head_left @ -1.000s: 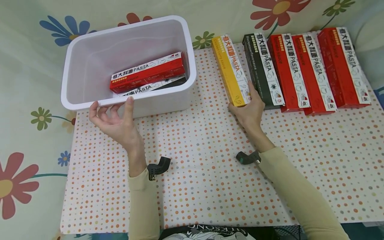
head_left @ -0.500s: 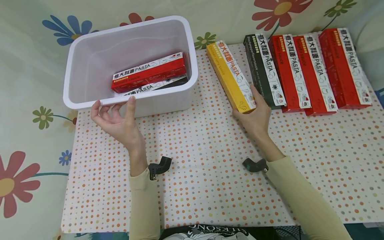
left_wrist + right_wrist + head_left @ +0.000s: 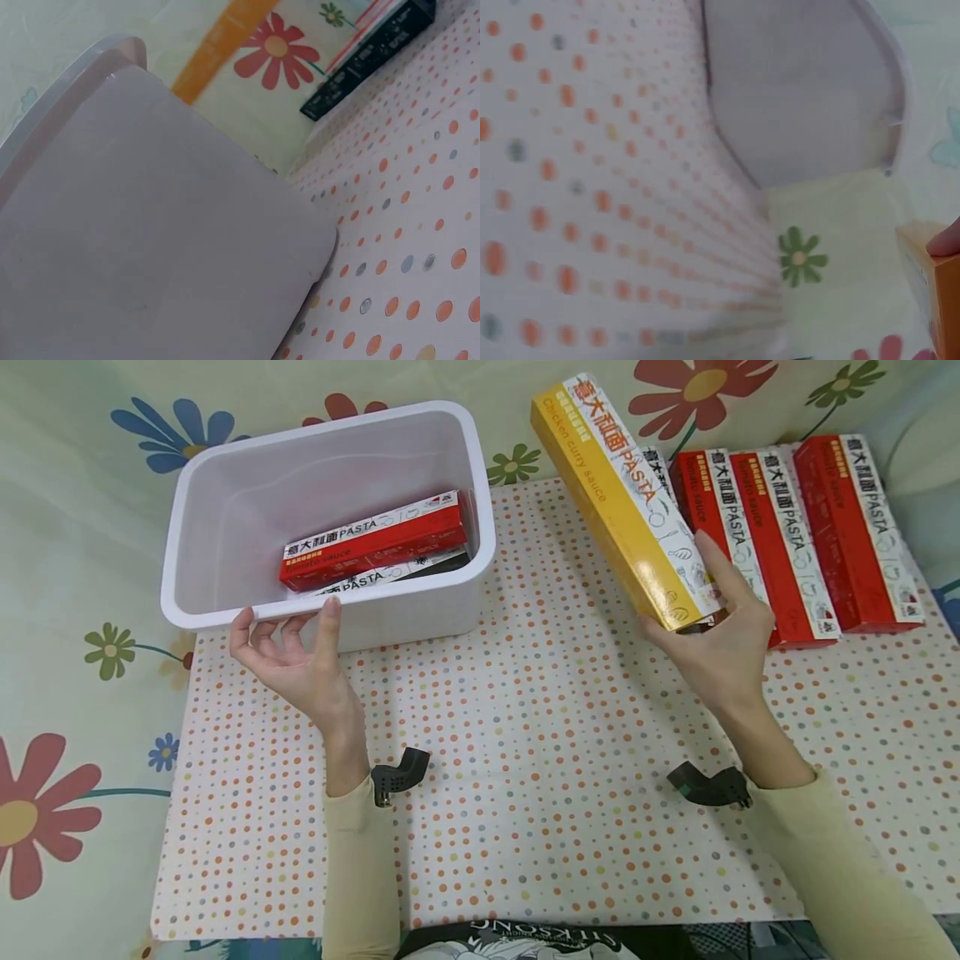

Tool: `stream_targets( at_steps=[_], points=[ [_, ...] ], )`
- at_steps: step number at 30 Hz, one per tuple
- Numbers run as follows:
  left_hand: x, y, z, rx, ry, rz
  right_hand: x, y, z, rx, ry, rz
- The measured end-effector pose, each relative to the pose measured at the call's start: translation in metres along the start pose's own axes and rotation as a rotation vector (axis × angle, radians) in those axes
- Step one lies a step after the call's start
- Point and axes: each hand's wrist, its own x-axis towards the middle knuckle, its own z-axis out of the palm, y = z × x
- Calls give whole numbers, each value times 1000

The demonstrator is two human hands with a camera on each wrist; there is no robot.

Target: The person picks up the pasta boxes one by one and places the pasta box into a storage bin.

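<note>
The head view is showing a white plastic rectangular bin, inside which a red-and-white cardboard box and a black-and-white cardboard box are lying. The left hand is gripping the bin's near rim with thumb and bent fingers. The right hand is clamping the near end of a long yellow-and-white cardboard box, holding it tilted above the dotted tablecloth, right of the bin. Its label is reading "Chicken curry sauce" and "意大利面 PASTA"; three red-and-white boxes farther right are also bearing "PASTA".
</note>
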Motion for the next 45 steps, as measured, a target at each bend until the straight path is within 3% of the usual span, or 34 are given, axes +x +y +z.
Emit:
stream_targets(
  at_steps=[8,16,25,31,36,45],
  points=[
    [-1,0,1,1,23,-29,36,-45,6,2,-85,-153],
    [0,1,1,-2,25,-20,61,-91,38,14,-321,-360],
    [0,-1,2,6,20,-17,91,-142,87,-68,-631,-311],
    [0,1,1,5,35,-21,102,-152,120,-171,-818,-276],
    [1,2,0,1,38,-25,105,-152,140,-259,-939,-334],
    [2,2,0,28,28,-16,119,-163,162,-309,-1064,-452]
  ],
)
